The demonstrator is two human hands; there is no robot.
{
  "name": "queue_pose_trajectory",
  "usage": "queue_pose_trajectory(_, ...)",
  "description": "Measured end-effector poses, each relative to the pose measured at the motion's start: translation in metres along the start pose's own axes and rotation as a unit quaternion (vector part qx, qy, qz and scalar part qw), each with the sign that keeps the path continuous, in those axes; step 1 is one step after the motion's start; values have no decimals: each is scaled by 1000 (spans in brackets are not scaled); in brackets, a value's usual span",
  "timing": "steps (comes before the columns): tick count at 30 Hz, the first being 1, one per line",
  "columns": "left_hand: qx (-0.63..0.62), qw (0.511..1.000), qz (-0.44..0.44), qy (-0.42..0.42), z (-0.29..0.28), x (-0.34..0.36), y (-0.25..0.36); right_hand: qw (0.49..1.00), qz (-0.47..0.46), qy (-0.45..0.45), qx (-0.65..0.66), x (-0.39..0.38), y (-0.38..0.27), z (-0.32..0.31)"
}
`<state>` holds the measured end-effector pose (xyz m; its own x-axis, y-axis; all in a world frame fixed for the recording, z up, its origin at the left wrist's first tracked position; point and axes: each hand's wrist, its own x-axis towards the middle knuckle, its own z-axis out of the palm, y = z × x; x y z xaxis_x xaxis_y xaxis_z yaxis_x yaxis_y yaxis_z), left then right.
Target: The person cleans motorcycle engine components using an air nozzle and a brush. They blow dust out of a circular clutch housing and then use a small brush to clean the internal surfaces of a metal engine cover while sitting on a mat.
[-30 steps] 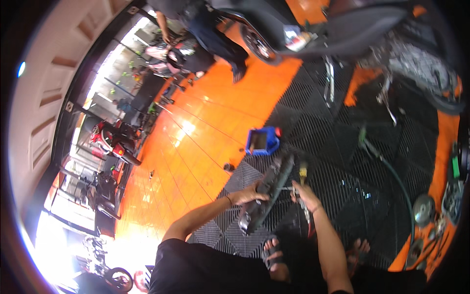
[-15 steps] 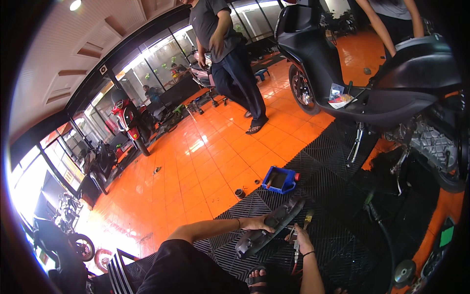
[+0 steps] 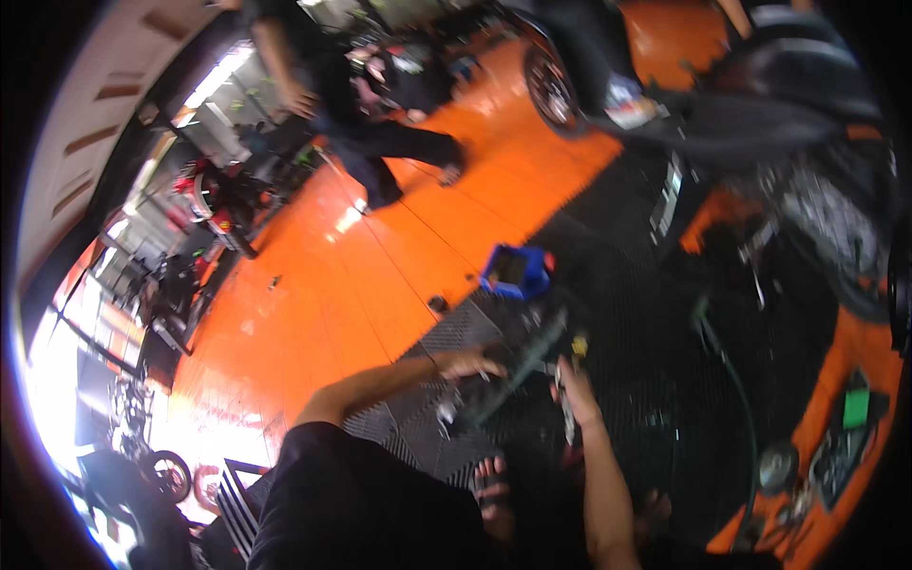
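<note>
A long dark cover [image 3: 521, 369], blurred by motion, lies tilted in front of me above the black mat. My left hand [image 3: 470, 363] grips its left side, fingers bent over the edge. On its right, my right hand [image 3: 577, 391] is closed around a slim silvery air blow gun [image 3: 569, 418], whose reddish hose end hangs below the fist. A brush with yellow bristles [image 3: 579, 345] shows just beyond that hand. Blur hides the exact fingertip contact.
A blue cut-open container [image 3: 516, 272] with dark contents stands on the black ribbed mat [image 3: 655, 380]. A scooter [image 3: 703, 123] stands at the right, with a hose [image 3: 736, 399] nearer. A person [image 3: 332, 104] walks on the orange floor. A tool case [image 3: 850, 442] lies far right.
The view has swung, so the scene sits higher and further left, with blur. The person has stepped left, legs apart. Both my hands keep their holds; the cover appears turned more edge-on.
</note>
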<state>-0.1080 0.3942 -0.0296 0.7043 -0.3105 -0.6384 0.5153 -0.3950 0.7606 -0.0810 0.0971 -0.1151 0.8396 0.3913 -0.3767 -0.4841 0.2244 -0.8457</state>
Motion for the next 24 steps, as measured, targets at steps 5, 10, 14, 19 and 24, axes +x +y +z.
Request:
queue_pose_trajectory(5, -49, 998, -39, 1, 6, -15, 47, 998, 27, -53, 19, 4, 0, 9)
queue_pose_trajectory(10, -20, 996, -75, 42, 19, -6, 45, 999, 38, -5, -1, 0, 4, 8)
queue_pose_trajectory(14, -36, 996, -69, 43, 31, -12, 50, 999, 43, 15, -20, -12, -9, 8)
queue_pose_trajectory(19, 0, 997, -48, 68, 30, -9, 45, 999, 29, -11, 17, -8, -5, 10)
queue_pose_trajectory(24, 5, 996, -49, 71, 35, -7, 47, 999, 19, -20, 36, -4, 0, 14)
